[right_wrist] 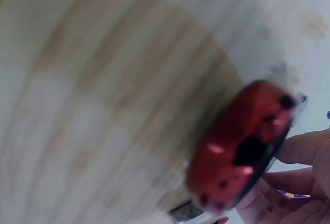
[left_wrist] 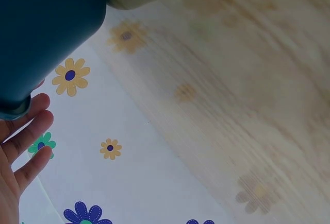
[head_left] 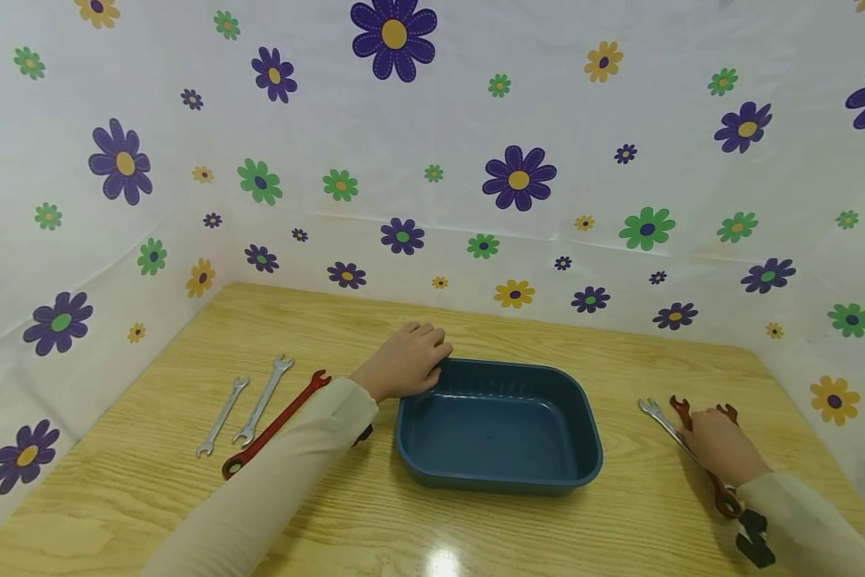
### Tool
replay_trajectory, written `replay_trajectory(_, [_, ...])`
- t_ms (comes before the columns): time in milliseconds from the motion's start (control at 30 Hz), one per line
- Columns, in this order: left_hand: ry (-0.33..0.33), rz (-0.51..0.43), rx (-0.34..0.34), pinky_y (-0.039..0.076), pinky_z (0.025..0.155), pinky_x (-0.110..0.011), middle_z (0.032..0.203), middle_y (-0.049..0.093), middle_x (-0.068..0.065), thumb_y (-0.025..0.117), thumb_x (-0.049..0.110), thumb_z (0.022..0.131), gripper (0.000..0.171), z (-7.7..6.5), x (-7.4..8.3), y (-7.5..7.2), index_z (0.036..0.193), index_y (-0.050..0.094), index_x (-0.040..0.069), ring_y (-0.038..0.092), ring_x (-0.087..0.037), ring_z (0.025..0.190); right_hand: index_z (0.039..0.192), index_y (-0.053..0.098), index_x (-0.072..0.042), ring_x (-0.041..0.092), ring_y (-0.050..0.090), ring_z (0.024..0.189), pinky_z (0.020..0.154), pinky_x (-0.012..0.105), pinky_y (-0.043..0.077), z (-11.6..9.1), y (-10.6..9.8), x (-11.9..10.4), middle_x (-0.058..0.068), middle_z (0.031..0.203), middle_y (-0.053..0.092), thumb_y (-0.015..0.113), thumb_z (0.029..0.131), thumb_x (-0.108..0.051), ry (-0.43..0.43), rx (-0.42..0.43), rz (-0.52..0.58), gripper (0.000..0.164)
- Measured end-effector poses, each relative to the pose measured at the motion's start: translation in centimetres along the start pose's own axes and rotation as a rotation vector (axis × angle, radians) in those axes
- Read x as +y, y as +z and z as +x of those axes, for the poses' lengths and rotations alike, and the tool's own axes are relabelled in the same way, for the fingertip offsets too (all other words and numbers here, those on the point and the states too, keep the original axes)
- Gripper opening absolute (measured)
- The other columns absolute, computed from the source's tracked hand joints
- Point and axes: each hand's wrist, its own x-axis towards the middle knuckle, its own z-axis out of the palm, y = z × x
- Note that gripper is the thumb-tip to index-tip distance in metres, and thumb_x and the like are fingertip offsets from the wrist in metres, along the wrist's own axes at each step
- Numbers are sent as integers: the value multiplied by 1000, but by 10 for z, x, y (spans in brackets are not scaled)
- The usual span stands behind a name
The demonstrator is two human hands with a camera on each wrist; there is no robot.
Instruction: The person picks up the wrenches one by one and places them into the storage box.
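Observation:
A dark blue rectangular tray (head_left: 500,486) stands on the table. At its back left corner my left hand (head_left: 409,361) grips the rim, thumb side inside and fingers over the outside; in the left wrist view, several fingers (left_wrist: 32,128) spread beside the tray corner. On the right, my right hand (head_left: 722,442) holds a red combination wrench (head_left: 726,503), whose ring end looms blurred in the right wrist view. A silver wrench (head_left: 659,418) lies beside that hand, partly hidden by it. Another red open end (head_left: 728,412) shows past the knuckles.
Left of the tray lie two silver wrenches, a shorter one (head_left: 223,417) and a longer one (head_left: 264,401). A long red wrench (head_left: 280,420) lies next to them, partly under the left sleeve. A flowered cloth (head_left: 446,200) hangs behind the wooden table (head_left: 519,529).

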Motion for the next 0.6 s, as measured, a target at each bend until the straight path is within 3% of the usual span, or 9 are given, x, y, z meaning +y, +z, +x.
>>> replay_trajectory(200, [-3,-4,-3,45,85,-36,88,56,-1,60,22,88,8,0,0,0,93,61,15,53,-18,83,68,53,8,16,46,53,51,29,36,1,-4,-1,11,59,56,58,86,-2,21,-35,37,21])
replay_trajectory(600, [-4,2,5,45,85,-36,89,57,-2,60,22,87,9,-1,0,2,94,61,15,53,-19,84,64,51,-1,13,39,52,51,27,31,-5,-2,0,3,56,50,61,85,-4,33,22,93,24])
